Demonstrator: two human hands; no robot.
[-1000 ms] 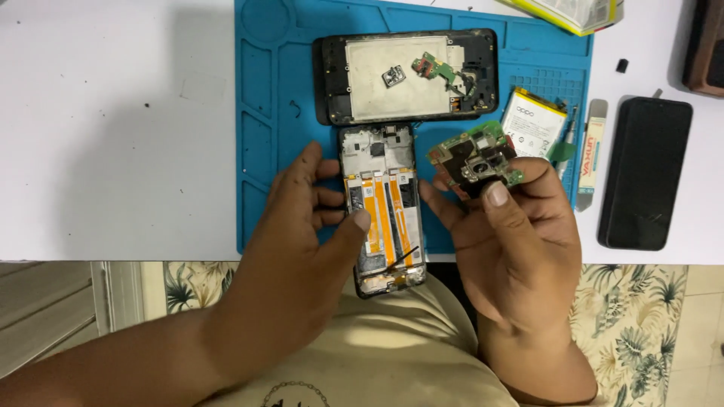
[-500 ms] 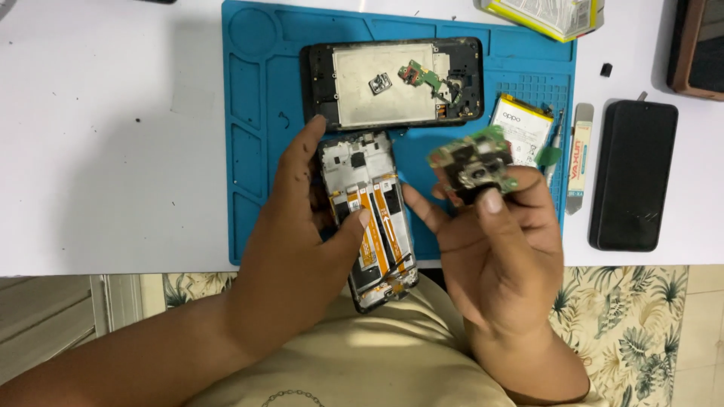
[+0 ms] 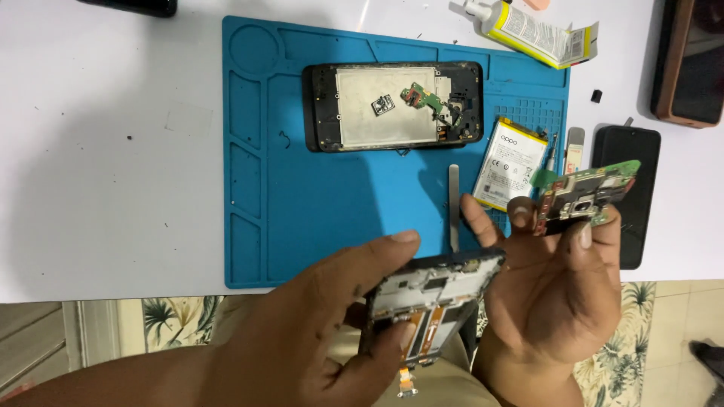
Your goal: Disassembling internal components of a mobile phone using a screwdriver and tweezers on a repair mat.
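While the opened phone frame [image 3: 434, 301], lifted off the blue mat [image 3: 302, 218] since a moment ago, is gripped by the left hand [image 3: 317, 332], the green circuit board [image 3: 584, 197] is pinched in the right hand [image 3: 554, 286], now raised clear.

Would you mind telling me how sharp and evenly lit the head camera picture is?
Head view: soft, even light; a broad faint shadow lies on the white table left of the blue mat; the mat and the opened phone on it are sharp; both hands, the left hand and the right hand, look slightly soft.
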